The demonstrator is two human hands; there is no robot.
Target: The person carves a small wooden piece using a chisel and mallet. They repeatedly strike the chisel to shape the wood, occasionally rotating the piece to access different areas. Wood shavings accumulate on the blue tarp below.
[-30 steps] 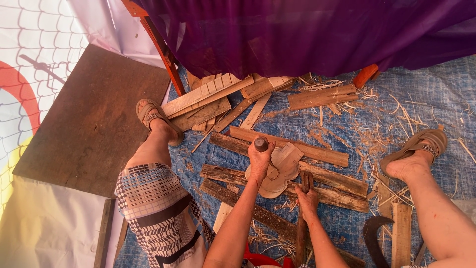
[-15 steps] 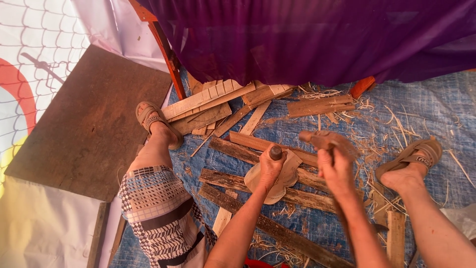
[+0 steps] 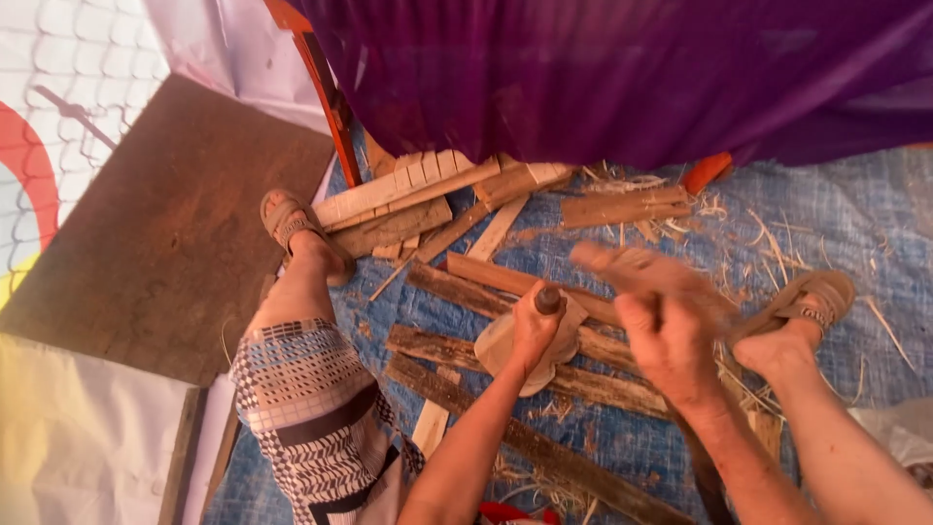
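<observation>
From the head view, my left hand (image 3: pixel 533 326) was closed on a chisel handle (image 3: pixel 548 299), set upright on the pale carved wood piece (image 3: pixel 505 348) lying across planks (image 3: pixel 457 342) mid-tarp (image 3: pixel 836 224). My right hand (image 3: pixel 671 345) gripped a blurred wooden mallet (image 3: pixel 632 267), raised. I judged a square, steady strike mattered most.

Bare arms and hands (image 3: pixel 536 326), brown strapped sandals (image 3: pixel 292 226) (one per foot), and black-and-white patterned shorts (image 3: pixel 306 399).

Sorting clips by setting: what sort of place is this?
Probably an informal woodworking spot on the ground: rough wooden planks and shavings lie on a blue tarp, and the left hand grips a wooden-handled tool.
</observation>
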